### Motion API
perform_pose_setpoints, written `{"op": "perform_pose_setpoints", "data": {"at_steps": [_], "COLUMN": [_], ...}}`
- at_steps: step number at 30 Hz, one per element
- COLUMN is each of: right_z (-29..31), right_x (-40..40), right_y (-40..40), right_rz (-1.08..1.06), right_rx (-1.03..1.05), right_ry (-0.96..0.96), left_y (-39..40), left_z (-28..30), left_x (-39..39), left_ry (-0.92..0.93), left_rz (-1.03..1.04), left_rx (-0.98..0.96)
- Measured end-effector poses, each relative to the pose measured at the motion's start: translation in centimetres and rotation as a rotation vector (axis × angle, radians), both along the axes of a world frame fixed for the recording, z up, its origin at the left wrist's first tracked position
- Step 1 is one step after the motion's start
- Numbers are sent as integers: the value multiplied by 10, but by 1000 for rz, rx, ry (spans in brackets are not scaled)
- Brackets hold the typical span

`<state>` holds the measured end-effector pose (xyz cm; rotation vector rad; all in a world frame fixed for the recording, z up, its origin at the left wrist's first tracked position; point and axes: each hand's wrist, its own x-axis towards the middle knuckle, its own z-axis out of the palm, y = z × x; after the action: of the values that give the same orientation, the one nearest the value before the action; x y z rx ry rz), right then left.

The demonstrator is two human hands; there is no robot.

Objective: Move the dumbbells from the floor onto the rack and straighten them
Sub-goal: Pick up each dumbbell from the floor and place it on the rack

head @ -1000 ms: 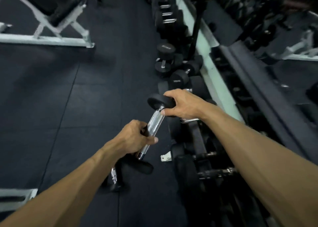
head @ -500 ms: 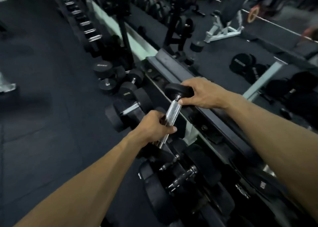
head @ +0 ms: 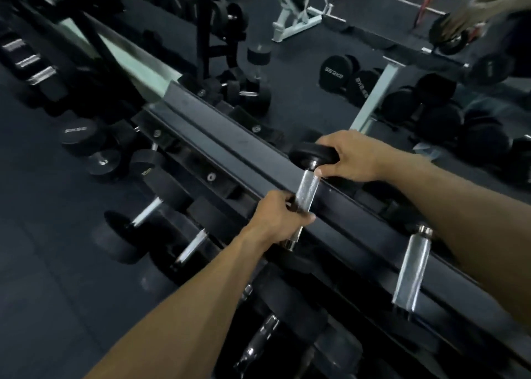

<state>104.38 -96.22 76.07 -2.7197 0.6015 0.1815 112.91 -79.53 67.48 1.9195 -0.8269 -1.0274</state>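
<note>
A small dumbbell [head: 308, 187] with black round heads and a chrome handle lies across the top rails of the dark rack [head: 230, 145]. My left hand [head: 277, 216] is closed around the near part of its handle. My right hand [head: 352, 156] grips its far black head. The near head is hidden behind my left hand. A second dumbbell [head: 411, 268] rests across the same rails to the right, partly behind my right forearm.
Lower rack tiers hold several bigger black dumbbells [head: 161, 189]. A mirror behind the rack reflects floor dumbbells [head: 334, 72] and a white bench [head: 296, 19]. Dark rubber floor [head: 43, 263] spreads to the left.
Both hands carried the dumbbell up from floor level and rightward onto the top rack rails. My view swung from the floor to the rack and mirror.
</note>
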Motion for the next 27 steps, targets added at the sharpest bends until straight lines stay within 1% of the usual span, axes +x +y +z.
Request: {"op": "perform_pose_setpoints", "data": {"at_steps": [6, 11, 15, 22, 27], "right_z": [-26, -45, -49, -44, -36], "right_x": [3, -1, -2, 7, 14], "right_y": [-37, -52, -57, -53, -44], "right_rz": [-48, -97, -112, -127, -137], "right_rx": [88, 125, 157, 152, 87], "right_ry": [-11, -9, -3, 50, 86], "left_y": [-35, -51, -55, -46, -35], "left_z": [-12, -17, -16, -15, -13], "left_x": [9, 13, 17, 20, 22], "left_ry": [-15, -75, -61, -104, -159], "left_rz": [-19, -78, -95, -88, -63], "left_rx": [65, 150, 173, 123, 56]}}
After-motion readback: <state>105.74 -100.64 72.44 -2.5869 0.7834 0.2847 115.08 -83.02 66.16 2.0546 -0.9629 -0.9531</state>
